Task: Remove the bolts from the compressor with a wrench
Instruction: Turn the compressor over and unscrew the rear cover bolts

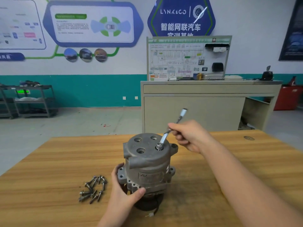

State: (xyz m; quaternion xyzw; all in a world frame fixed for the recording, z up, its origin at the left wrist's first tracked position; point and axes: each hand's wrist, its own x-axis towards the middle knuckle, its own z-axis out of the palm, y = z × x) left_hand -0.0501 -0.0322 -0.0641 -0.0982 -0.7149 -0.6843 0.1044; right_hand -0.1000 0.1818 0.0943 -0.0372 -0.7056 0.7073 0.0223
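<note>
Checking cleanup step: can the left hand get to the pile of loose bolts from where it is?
Probably yes. The left hand grips the compressor base; the bolts lie beside it on bare table, nothing between. It would have to let go first.

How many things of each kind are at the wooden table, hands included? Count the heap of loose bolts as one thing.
Compressor: 1
Wrench: 1
Heap of loose bolts: 1
Hands: 2 (left hand, right hand)
Total: 5
</note>
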